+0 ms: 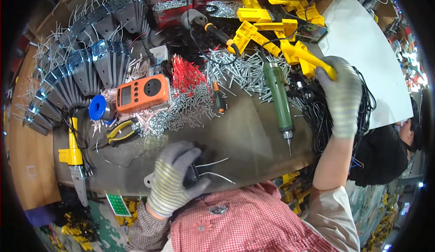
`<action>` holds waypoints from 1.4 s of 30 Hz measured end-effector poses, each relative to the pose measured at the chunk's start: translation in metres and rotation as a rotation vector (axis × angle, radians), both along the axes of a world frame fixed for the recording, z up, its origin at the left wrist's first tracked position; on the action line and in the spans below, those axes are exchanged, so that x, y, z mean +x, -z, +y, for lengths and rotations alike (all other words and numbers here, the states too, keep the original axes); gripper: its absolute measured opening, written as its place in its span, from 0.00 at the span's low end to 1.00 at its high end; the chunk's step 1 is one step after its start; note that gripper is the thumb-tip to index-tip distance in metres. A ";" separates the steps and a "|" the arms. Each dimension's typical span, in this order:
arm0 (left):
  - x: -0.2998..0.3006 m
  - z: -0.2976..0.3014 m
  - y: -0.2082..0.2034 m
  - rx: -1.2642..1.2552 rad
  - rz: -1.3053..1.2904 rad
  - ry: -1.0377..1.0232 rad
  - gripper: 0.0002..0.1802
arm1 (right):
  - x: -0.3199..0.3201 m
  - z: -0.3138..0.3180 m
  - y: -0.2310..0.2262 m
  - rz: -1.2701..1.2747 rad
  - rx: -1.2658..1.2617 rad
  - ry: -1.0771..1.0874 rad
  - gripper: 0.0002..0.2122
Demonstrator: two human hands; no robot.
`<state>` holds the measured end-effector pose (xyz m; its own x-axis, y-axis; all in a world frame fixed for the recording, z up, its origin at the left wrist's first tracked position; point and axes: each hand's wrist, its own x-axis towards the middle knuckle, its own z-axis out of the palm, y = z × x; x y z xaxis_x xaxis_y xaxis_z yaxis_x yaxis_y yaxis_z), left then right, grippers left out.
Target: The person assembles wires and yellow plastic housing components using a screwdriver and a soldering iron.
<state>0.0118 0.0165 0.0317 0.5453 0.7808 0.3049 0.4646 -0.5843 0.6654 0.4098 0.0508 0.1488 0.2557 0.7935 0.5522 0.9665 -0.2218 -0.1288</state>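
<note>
My left hand (176, 179), in a striped grey glove, is near the front edge of the table. Its fingers curl around a grey metal plate (148, 180), most of which the glove covers. Two white wires (217, 176) stick out to the right from a dark part beside the fingers. Off to the right, my raised right hand (343, 96) is closed on one end of a yellow plastic handle (317, 62). That handle reaches into a pile of similar yellow parts (267, 30). Beneath the right hand lies a bundle of black cables (315, 118).
A green electric screwdriver (278, 98) lies in the middle, bit toward me. Screws (235, 73), red-tipped wires (186, 73) and an orange meter (142, 93) cover the centre. Pliers (121, 132), solder (99, 108), an assembled yellow tool (72, 154) and stacked metal plates (84, 71) are left. A person (383, 154) sits right.
</note>
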 end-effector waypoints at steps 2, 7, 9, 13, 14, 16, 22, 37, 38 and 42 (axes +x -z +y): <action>-0.008 0.004 -0.001 0.056 -0.070 -0.096 0.43 | -0.039 -0.019 -0.005 0.684 0.066 -0.200 0.15; 0.046 0.010 -0.018 -0.721 -1.118 0.061 0.44 | -0.127 -0.026 0.030 1.675 -0.138 -0.844 0.21; 0.035 0.009 -0.030 -0.773 -0.848 -0.209 0.32 | -0.114 -0.011 0.033 1.703 -0.276 -0.872 0.22; 0.006 0.008 -0.003 -0.750 -0.986 -0.251 0.27 | -0.078 0.032 0.052 1.208 -0.430 -0.753 0.21; 0.012 0.011 -0.003 -0.743 -1.027 -0.182 0.27 | -0.079 0.035 0.059 1.216 -0.436 -0.781 0.22; 0.027 0.017 -0.001 -0.769 -1.055 -0.151 0.28 | -0.085 0.042 0.083 1.401 -0.488 -0.878 0.23; 0.022 0.027 0.009 -0.624 -0.937 -0.273 0.45 | -0.158 0.024 0.091 1.119 -0.357 -0.876 0.25; -0.029 0.016 -0.005 0.041 -0.338 -0.466 0.43 | -0.111 0.089 0.127 -0.370 -0.334 -0.506 0.03; -0.039 0.018 -0.006 0.106 -0.216 -0.434 0.43 | -0.110 0.095 0.122 -0.445 -0.350 -0.545 0.04; -0.047 0.016 -0.013 0.218 -0.070 -0.420 0.44 | -0.090 0.109 0.124 -0.437 -0.300 -0.734 0.04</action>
<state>-0.0355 0.0327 0.0448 0.1685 0.8430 0.5108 0.6487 -0.4850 0.5865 0.3195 0.1593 0.0244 -0.5551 0.8007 0.2253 0.8275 0.5043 0.2467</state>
